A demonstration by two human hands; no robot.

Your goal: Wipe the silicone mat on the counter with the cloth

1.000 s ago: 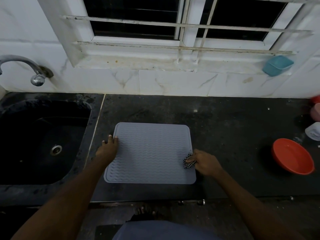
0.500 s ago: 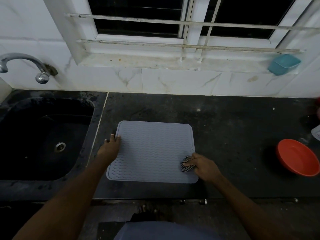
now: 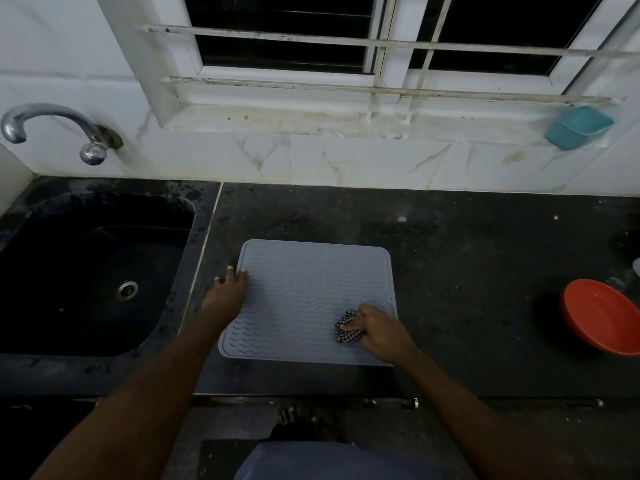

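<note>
Currently, 1 silicone mat (image 3: 304, 299), grey, flat near the front edge of the counter (image 3: 467, 271): likely light, floppy, grippy; best pinned at an edge. Left grip (image 3: 227, 292), fingers straight, presses its left edge. Right grip (image 3: 379, 332) bunches the checked cloth (image 3: 348, 332) at its front-right corner.

black sink (image 3: 162, 216) left | tap (image 3: 52, 128) | red bowl (image 3: 602, 317) right | teal container (image 3: 578, 128) on sill
</note>
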